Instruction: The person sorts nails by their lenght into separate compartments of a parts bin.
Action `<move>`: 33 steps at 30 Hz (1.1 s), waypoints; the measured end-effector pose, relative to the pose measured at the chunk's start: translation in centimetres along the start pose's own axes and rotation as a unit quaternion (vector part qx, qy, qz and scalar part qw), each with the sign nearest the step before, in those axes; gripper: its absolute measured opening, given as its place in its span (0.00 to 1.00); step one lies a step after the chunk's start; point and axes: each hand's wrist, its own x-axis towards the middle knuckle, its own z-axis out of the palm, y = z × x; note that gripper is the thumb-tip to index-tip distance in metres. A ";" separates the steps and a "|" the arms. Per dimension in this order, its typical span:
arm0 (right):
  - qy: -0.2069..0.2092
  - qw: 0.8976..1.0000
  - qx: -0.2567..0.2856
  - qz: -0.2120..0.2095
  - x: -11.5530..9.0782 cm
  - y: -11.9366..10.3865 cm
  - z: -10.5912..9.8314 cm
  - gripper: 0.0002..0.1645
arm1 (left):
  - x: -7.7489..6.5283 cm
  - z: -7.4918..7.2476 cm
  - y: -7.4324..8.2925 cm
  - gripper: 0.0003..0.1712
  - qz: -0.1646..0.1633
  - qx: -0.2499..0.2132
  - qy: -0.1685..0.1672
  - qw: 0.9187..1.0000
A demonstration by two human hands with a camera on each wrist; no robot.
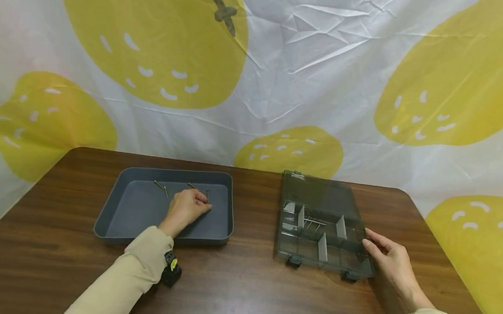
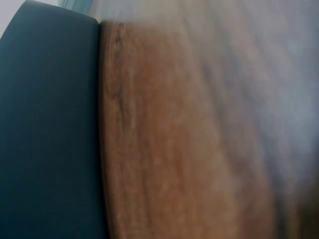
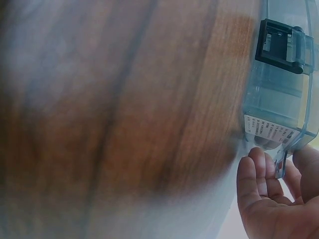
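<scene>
My left hand (image 1: 186,207) reaches into a grey tray (image 1: 116,211), its thumb and fingertips pinching a thin dark screw (image 1: 207,195) that sticks up past them. Brass-coloured screws (image 1: 160,185) lie in the tray behind that hand, and another (image 1: 192,186) is just beyond the fingers. At the right, my right hand (image 1: 393,264) grips the right end of a clear smoky compartment box (image 1: 323,249), thumb on its edge. Several silver screws (image 1: 314,223) lie in a middle compartment. In the right wrist view, fingers (image 3: 259,174) curl at the box's labelled end (image 3: 271,130).
The box's lid (image 1: 319,196) appears tilted back behind the compartments, and black latches (image 1: 294,261) line its front. A brown wooden table (image 1: 242,292) bears both containers. Behind it hangs a white cloth (image 1: 306,58) with yellow fruit shapes.
</scene>
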 end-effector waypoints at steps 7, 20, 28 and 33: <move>-0.004 1.000 -0.011 -0.001 0.1 0.0 -0.1 0.27 | -0.1 0.2 -0.1 0.11 0.000 0.012 0.001 1.000; -0.005 1.000 -0.004 -0.003 0.0 0.0 -0.1 0.27 | -0.1 0.3 -0.3 0.04 0.032 0.039 0.014 0.999; -0.011 1.000 -0.003 0.015 -0.1 -0.1 -0.1 0.30 | -0.1 0.2 -0.2 0.04 0.050 0.047 0.024 0.997; -0.011 1.000 -0.006 0.014 -0.1 -0.1 -0.2 0.30 | -0.2 0.2 -0.2 0.03 0.051 0.045 0.026 0.997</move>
